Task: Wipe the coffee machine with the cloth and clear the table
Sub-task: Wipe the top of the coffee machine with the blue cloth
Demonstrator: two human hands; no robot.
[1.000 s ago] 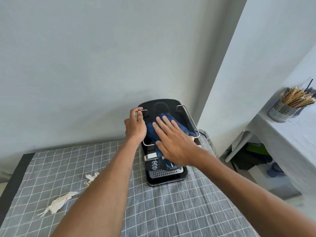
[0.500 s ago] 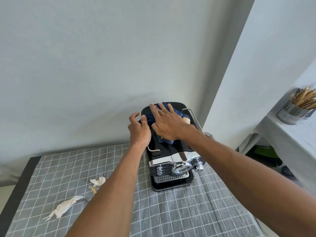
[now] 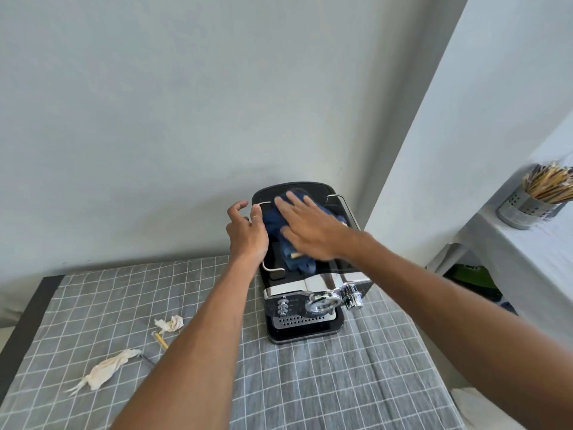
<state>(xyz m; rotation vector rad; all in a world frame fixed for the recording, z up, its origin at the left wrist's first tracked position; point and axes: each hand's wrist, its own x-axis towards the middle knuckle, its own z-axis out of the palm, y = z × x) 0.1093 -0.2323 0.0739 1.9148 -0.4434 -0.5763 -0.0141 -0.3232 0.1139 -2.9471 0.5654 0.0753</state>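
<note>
Pressing blue cloth (image 3: 280,226) flat-fingered with right hand (image 3: 305,226) atop espresso machine (image 3: 305,293), frame centre; left hand (image 3: 246,232) curling beside its rail, possibly touching, gripping nothing.

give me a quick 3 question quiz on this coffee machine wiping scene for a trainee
1. True or false: the right hand presses the blue cloth flat on top of the coffee machine.
2. Where is the left hand? A) at the machine's left top edge B) on the crumpled tissue C) in the utensil holder
3. Fill in: two crumpled tissues, the smaller tissue and the longer tissue, lie on the checked ____.

Key: 1 true; 2 A; 3 tablecloth
</note>
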